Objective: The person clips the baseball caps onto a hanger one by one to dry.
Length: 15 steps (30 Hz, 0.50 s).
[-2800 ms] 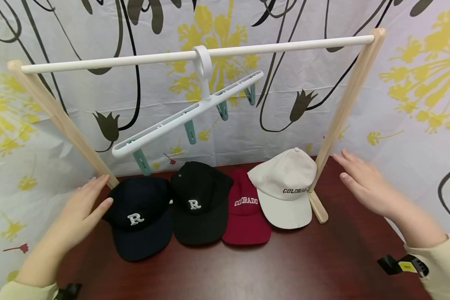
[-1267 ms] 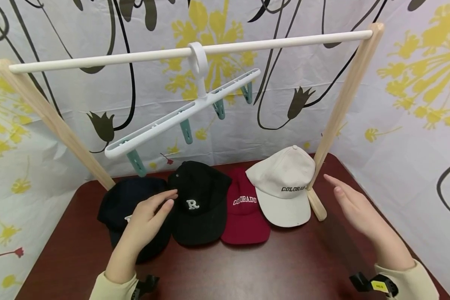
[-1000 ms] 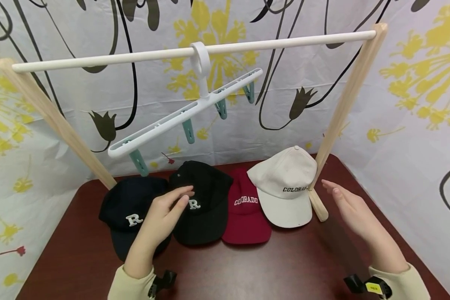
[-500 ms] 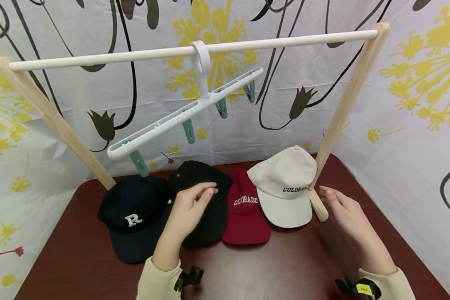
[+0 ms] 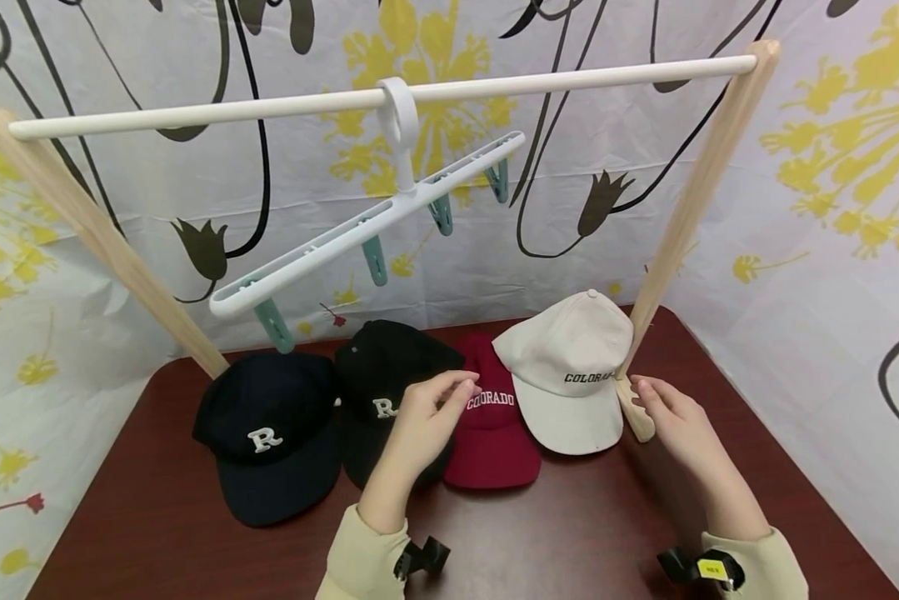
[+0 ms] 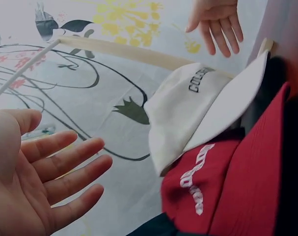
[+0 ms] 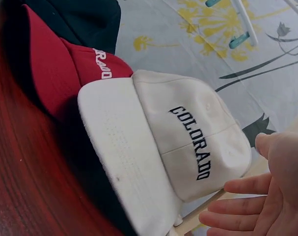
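Note:
Several baseball caps lie in a row below a hanger: a navy cap [image 5: 277, 479], a black cap [image 5: 389, 358], a red cap [image 5: 494, 454] and a cream cap [image 5: 569, 421] with dark COLORADO lettering. My left hand [image 5: 427, 421] hovers over the black and red caps, hiding part of both. In the left wrist view its fingers [image 6: 72, 189] are spread and hold nothing. My right hand [image 5: 681, 425] is beside the cream cap, near the stand's right foot. The right wrist view shows its fingers [image 7: 234, 206] relaxed, nothing in them; whether they touch the cap I cannot tell.
A wooden stand with a white rod [image 5: 569, 80] spans the table [image 5: 157, 533]. From the rod hangs a white hanger [image 5: 329, 242] with teal clips [image 5: 374, 260], none holding anything. A patterned curtain [image 5: 831, 333] covers the back and sides.
My left hand has moved right from beside the navy cap, across the black cap, to the red cap's edge. My right hand has drifted left towards the cream cap. The caps have stayed put.

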Each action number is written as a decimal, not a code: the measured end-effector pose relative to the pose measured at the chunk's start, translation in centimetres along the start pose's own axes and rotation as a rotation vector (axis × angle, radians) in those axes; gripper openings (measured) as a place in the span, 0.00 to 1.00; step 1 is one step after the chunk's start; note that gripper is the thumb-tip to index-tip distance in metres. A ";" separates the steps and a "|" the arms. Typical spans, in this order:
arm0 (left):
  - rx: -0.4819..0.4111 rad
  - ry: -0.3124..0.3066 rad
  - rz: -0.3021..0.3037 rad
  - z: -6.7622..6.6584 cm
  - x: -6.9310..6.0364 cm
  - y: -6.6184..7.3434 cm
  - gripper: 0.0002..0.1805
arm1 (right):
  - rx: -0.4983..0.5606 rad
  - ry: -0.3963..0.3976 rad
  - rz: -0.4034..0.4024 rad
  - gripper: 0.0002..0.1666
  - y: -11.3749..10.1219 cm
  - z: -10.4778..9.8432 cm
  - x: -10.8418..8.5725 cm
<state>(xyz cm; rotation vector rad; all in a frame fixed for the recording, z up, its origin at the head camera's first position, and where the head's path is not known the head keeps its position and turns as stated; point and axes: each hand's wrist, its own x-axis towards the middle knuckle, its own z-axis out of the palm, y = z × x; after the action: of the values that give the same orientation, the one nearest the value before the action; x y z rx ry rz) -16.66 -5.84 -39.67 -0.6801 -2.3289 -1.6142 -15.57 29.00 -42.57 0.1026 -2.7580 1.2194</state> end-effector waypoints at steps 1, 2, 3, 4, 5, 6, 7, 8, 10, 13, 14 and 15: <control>-0.003 0.006 0.001 0.3 0.1 -0.1 0.13 | 0.000 -0.004 0.008 0.30 0.1 0.1 0.0; -0.006 0.011 0.003 0.7 0.2 -0.1 0.13 | -0.003 -0.008 0.014 0.31 0.2 0.2 0.1; -0.009 0.014 0.002 1.0 0.3 -0.2 0.13 | -0.009 -0.009 0.019 0.31 0.4 0.3 0.1; -0.010 0.019 -0.001 1.4 0.5 -0.3 0.13 | -0.013 -0.010 0.020 0.32 0.5 0.4 0.2; -0.009 0.023 -0.006 1.7 0.5 -0.3 0.12 | -0.017 -0.010 0.018 0.32 0.7 0.5 0.3; -0.009 0.027 -0.013 2.0 0.6 -0.4 0.12 | -0.015 -0.014 0.017 0.32 0.8 0.7 0.3; -0.007 0.032 -0.020 2.3 0.7 -0.4 0.12 | -0.015 -0.016 0.015 0.32 1.0 0.8 0.4; -0.006 0.039 -0.027 2.6 0.7 -0.4 0.12 | -0.015 -0.019 0.013 0.33 1.1 1.0 0.5; -0.006 0.054 -0.044 3.1 0.8 -0.5 0.12 | -0.006 -0.027 0.016 0.33 1.3 1.3 0.6; -0.002 0.073 -0.067 3.6 0.9 -0.6 0.12 | 0.005 -0.037 0.029 0.33 1.5 1.6 0.7; -0.001 0.078 -0.074 3.8 0.9 -0.6 0.12 | 0.009 -0.039 0.034 0.34 1.6 1.6 0.7; -0.002 0.083 -0.082 3.9 0.9 -0.7 0.12 | 0.014 -0.042 0.039 0.33 1.6 1.7 0.7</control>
<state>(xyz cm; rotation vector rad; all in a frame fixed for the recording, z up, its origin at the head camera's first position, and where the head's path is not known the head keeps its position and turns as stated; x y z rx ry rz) -17.51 -2.17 -41.25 -0.5148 -2.3239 -1.6466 -16.57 28.84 -44.79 0.0763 -2.8004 1.2610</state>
